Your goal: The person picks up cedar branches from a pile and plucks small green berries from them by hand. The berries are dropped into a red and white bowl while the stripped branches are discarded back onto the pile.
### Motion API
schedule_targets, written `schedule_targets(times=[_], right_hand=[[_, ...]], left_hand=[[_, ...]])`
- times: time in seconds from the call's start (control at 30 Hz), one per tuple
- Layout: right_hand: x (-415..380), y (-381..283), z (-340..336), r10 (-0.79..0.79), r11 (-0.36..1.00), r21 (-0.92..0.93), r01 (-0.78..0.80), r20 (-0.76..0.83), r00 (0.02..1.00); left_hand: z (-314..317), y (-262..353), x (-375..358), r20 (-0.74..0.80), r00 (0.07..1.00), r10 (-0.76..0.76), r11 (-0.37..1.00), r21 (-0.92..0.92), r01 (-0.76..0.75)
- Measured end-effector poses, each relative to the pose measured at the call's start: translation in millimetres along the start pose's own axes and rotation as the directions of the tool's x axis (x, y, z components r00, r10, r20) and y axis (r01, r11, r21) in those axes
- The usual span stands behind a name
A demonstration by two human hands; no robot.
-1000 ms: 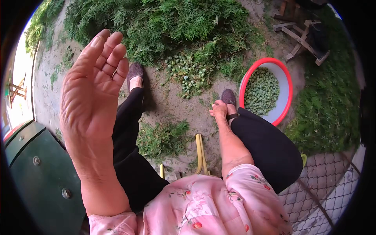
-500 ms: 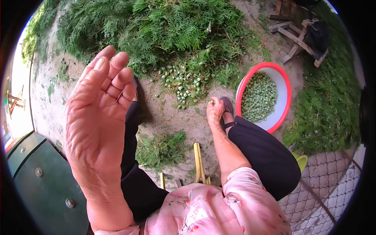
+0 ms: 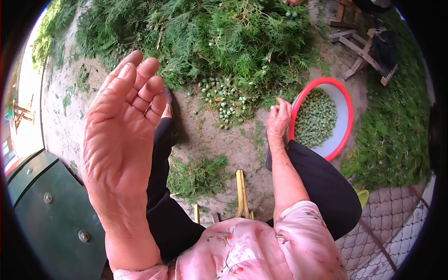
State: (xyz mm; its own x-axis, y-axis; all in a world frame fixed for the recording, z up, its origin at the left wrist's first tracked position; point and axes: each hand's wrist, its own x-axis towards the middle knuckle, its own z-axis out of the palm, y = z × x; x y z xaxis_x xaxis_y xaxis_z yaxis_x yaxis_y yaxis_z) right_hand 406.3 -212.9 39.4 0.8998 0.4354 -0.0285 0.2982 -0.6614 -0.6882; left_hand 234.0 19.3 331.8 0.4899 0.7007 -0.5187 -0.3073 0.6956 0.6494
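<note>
Raised close to the camera, my left hand [image 3: 122, 126] shows its palm, with the fingers a little curled and nothing in them. My right hand [image 3: 278, 123] is low, just left of a white basin [image 3: 343, 114] with a red rim. Its fingers are apart, and I see nothing held in them. Many small green cones [image 3: 315, 119] lie inside the basin. More loose green cones [image 3: 226, 100] are scattered on the ground, left of my right hand and in front of the cut branches.
A big heap of green conifer branches [image 3: 210, 42] covers the ground ahead. Wooden stools [image 3: 359, 51] stand at the upper right, beside more greenery [image 3: 387, 135]. A small branch pile [image 3: 198, 175] lies between my legs. On the left is a green panel [image 3: 56, 214] with bolts.
My right hand has moved right, up to the basin's rim. The small green cone it held is no longer seen in it, and its fingers have spread. The view has shifted slightly.
</note>
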Motion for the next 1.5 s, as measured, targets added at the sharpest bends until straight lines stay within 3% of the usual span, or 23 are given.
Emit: schedule_targets(times=[0.07,0.1,0.17,0.37,0.4,0.43,0.47,0.5,0.53,0.57,0.63,0.67,0.73,0.93,1.07,1.13,1.2,1.23,1.27,1.3,1.37,1.43,1.5], right_hand=[[-24,10,39,0.133,0.986,-0.128,-0.105,0.242,0.961],[-37,28,67,0.328,0.945,-0.101,-0.313,0.27,0.905],[-46,5,77,0.417,0.881,-0.311,-0.357,0.156,0.895],[-33,-2,91,0.447,0.88,-0.3,-0.369,0.26,0.856],[-33,3,92,0.36,0.92,-0.228,-0.32,0.162,0.919],[-22,-1,78,0.337,0.934,-0.222,-0.279,0.294,0.894],[-15,-8,65,0.385,0.888,0.079,-0.453,0.412,0.826],[-10,-18,51,0.378,0.718,0.342,-0.606,0.539,0.753],[-7,-18,45,0.378,0.599,0.423,-0.68,0.599,0.706],[-7,-8,43,0.365,0.604,0.435,-0.668,0.595,0.716],[-4,-3,29,0.269,0.426,0.491,-0.76,0.733,0.625],[-3,-3,25,0.265,0.431,0.494,-0.755,0.731,0.629],[-1,-8,18,0.114,0.211,0.54,-0.815,0.814,0.569],[-3,-25,7,0.155,0.098,0.59,-0.802,0.787,0.598],[-9,-10,12,0.149,0.111,0.596,-0.795,0.781,0.606],[-24,-20,14,0.04,0.431,0.417,-0.8,0.877,0.479],[-51,-47,12,0.122,0.775,-0.087,-0.626,0.992,0.013],[-63,-49,18,0.157,0.931,-0.197,-0.308,0.976,-0.151],[-77,-34,31,0.013,0.991,-0.002,0.133,0.996,-0.086],[-85,-22,41,0.014,0.992,-0.001,0.13,0.996,-0.093],[-95,-12,58,0.111,0.994,-0.101,-0.05,0.962,0.249],[-94,-10,75,0.188,0.976,-0.158,-0.152,0.96,0.209],[-94,-8,92,0.002,0.977,-0.089,0.194,0.913,0.409]], left_hand=[[-1,1,1,0.011,1.0,-0.003,1.0,0.01,0.003],[-1,1,0,0.023,1.0,-0.008,1.0,0.019,0.007],[1,-1,-1,-0.003,1.0,-0.017,0.999,0.028,0.017],[7,-1,-3,-0.036,0.999,-0.021,0.999,0.047,0.023],[8,-1,-3,-0.037,0.999,-0.021,0.999,0.047,0.023],[9,0,-4,-0.038,0.999,-0.018,0.999,0.044,0.019],[9,0,-4,-0.046,0.999,-0.015,0.999,0.047,0.017],[9,1,-5,-0.054,0.998,-0.012,0.999,0.049,0.015],[9,1,-6,-0.054,0.999,-0.008,0.999,0.042,0.01],[10,1,-6,-0.057,0.998,-0.008,0.998,0.065,0.012],[10,1,-7,-0.053,0.999,-0.006,0.997,0.082,0.011],[10,1,-7,-0.044,0.999,-0.008,0.997,0.082,0.012],[7,2,-7,-0.038,0.999,-0.006,0.997,0.077,0.009],[-1,8,-5,-0.001,1.0,0.024,0.998,0.064,-0.024],[-2,11,-6,-0.003,1.0,0.025,0.997,0.071,-0.025],[-4,12,-9,-0.002,1.0,0.021,0.997,0.076,-0.021],[-6,13,-9,0.005,1.0,0.024,0.998,0.065,-0.024],[-8,14,-9,0.0,1.0,0.02,0.998,0.065,-0.02],[-10,16,-9,0.0,1.0,0.021,0.998,0.06,-0.021],[-11,16,-8,0.001,1.0,0.024,0.998,0.055,-0.024],[-12,17,-9,-0.003,1.0,0.023,0.999,0.049,-0.023],[-15,17,-9,-0.001,1.0,0.019,0.999,0.043,-0.019],[-19,18,-6,-0.008,1.0,0.016,0.998,0.057,-0.016]])
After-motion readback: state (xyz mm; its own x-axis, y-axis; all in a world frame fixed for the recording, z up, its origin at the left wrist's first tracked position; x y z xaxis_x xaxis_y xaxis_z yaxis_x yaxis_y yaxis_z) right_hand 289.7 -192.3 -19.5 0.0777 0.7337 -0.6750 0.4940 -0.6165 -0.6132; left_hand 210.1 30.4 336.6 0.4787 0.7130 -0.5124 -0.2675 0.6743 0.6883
